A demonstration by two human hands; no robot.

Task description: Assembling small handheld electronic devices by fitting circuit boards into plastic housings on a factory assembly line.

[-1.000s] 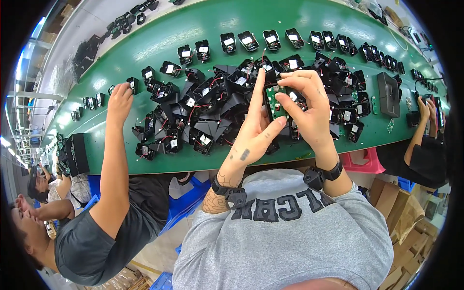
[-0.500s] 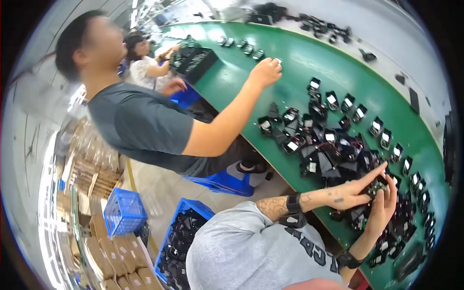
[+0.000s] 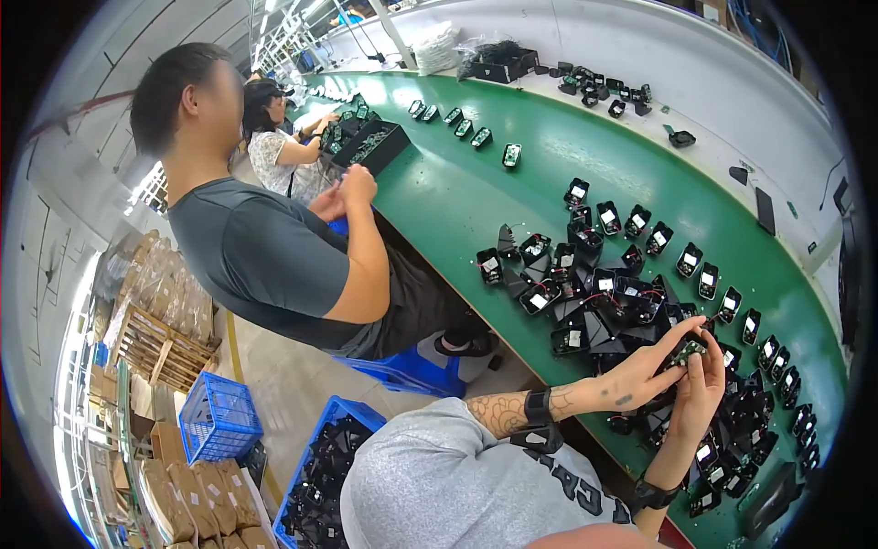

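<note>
Both of my hands hold one small black housing with a green circuit board (image 3: 689, 349) in it, just above the table. My left hand (image 3: 631, 373), on the tattooed forearm, has its fingers around the far side of it. My right hand (image 3: 700, 395) grips it from the near side, thumb against the board. Beneath and beside my hands lies a heap of black plastic housings (image 3: 599, 316), many with white labels and thin red wires. Small housings with white labels (image 3: 690, 260) stand in a curving row past the heap.
A co-worker in a dark shirt (image 3: 265, 256) stands at my left, hands together. Another person (image 3: 274, 156) sits farther off by a black box of boards (image 3: 380, 151). Blue crates (image 3: 219, 416) stand on the floor. A white ledge (image 3: 631, 114) with black parts runs behind the green table (image 3: 439, 206).
The co-worker's outstretched hand has drawn back from the table to the chest, and a housing now stands where it was. My hands still hold the housing; the view has shifted slightly.
</note>
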